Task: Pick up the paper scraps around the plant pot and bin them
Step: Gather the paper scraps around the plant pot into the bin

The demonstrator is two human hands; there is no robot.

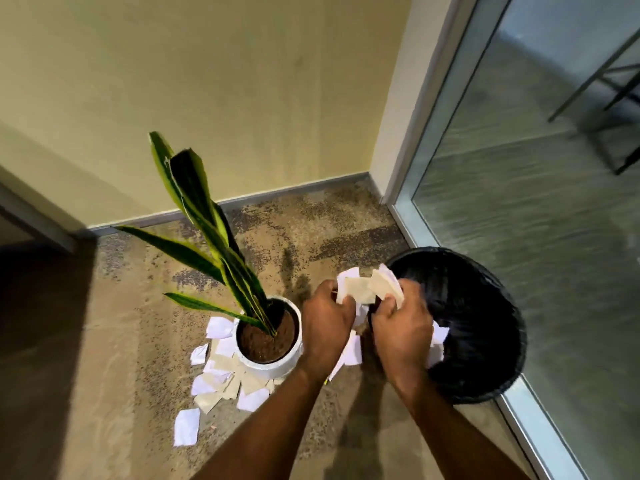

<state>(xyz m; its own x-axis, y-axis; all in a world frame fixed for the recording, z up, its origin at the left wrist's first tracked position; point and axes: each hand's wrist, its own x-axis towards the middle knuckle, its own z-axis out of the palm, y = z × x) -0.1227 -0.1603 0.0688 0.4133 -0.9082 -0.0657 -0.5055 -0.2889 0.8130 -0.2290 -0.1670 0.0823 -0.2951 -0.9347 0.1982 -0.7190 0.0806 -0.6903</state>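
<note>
1. Two bare forearms rise from the bottom edge toward the middle of the frame, above a speckled brown floor (145, 341)
2. Lower left of centre, a single white scrap (187, 427) lies apart from the rest on the floor
3. Just above it, a heap of loose paper scraps (221, 375), white and beige, lies against the lower-left side of the plant pot (273, 367), and a few more white pieces show between the two wrists, right of the pot
4. The white pot holds brown soil and a snake plant (204, 216) whose long green leaves with yellow edges lean toward the upper left
5. The left hand (327, 327) and right hand (403, 334) meet near the frame's centre, each with fingers curled and pinching a shared bundle of scraps (367, 287), which sits over the near left rim of the bin
6. The black-lined bin (485, 327) stands right of centre on the floor, and some white paper shows inside it just beside the right hand
7. Farther off, a cream wall (242, 81) fills the upper left and a glass partition (536, 185) runs down the right side
</note>
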